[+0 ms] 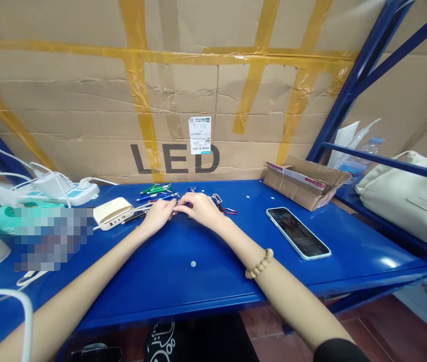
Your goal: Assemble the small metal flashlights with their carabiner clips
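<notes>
My left hand and my right hand meet over the back of the blue shelf, fingertips pinched together. Whatever small item lies between them is hidden by the fingers. Just behind my left hand is a small pile of slim green metallic sticks and blue metallic sticks; I cannot make out their exact kind. A red carabiner clip and a silver clip lie by the right hand's outer side. Left of my left hand sits a cream power bank with a cable, beside a dark stick-like item.
On the right of the blue shelf lies a phone, with an open cardboard box behind it. A power strip, cables and a teal packet crowd the left. A large taped carton forms the back.
</notes>
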Motion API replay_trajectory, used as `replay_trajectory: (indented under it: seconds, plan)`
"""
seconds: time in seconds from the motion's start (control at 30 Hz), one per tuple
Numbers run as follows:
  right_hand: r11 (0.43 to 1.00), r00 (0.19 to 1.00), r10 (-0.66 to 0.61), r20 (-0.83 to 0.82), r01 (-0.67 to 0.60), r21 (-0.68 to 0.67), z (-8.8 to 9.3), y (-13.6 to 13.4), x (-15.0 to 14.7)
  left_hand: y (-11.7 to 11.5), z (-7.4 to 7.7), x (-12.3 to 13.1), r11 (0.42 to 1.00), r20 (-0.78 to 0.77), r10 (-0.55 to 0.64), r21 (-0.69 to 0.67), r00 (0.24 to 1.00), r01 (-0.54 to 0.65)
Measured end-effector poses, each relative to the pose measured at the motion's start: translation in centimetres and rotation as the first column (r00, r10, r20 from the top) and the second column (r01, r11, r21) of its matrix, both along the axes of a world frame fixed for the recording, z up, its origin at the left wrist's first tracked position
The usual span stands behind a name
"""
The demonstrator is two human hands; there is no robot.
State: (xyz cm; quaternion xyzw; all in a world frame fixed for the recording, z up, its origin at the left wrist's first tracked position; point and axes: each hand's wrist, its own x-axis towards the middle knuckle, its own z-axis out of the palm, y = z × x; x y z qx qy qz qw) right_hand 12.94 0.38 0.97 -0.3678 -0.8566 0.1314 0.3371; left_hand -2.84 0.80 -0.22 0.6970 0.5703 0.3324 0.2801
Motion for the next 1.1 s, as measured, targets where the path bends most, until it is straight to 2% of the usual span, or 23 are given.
replay_trajectory:
  seconds: [0.17,0.3,0.57,0.67,0.73,0.83,0.93,1.03,1.1]
  plan:
    - [0.995,0.995,0.089,-0.035,-0.090,-0.031,-0.3,0.0,-0.3,-0.6,-0.1,0.2,0.999,0.058,0.045,-0.025,0.997,-0.044]
    - [0.992,0.991,0.107,-0.085,-0.112,-0.059,-0.2,-0.1,-0.4,-1.0,0.1,0.4,0.997,0.077,0.076,0.013,0.994,-0.077]
    - [0.998,0.997,0.050,-0.051,-0.051,-0.023,0.3,-0.8,-0.5,-1.2,0.5,0.3,0.994,0.061,0.088,0.056,0.994,-0.092]
    - [0.998,0.997,0.068,-0.035,-0.068,-0.008,0.4,-1.1,-0.5,-1.3,0.9,0.6,0.995,0.124,0.096,0.015,0.988,-0.098]
    - [0.998,0.998,0.065,-0.018,-0.066,-0.016,0.6,-1.3,-0.5,-1.4,1.1,1.0,0.994,0.193,0.107,-0.058,0.975,-0.097]
    - [0.999,0.998,-0.027,0.049,0.028,-0.032,1.3,-1.3,-0.2,-1.8,1.2,1.8,0.977,0.315,0.120,-0.208,0.942,-0.055]
    - [0.982,0.979,-0.183,0.090,0.186,-0.027,2.3,-0.9,0.8,-2.0,1.0,2.4,0.953,0.442,0.097,-0.299,0.892,0.044]
    - [0.915,0.911,-0.396,0.111,0.402,-0.030,3.2,-0.4,2.3,-1.9,0.8,2.5,0.943,0.547,0.046,-0.301,0.836,0.145]
    - [0.859,0.850,-0.487,0.198,0.508,-0.069,3.5,0.0,3.2,-1.7,0.7,2.4,0.947,0.582,0.004,-0.264,0.813,0.184]
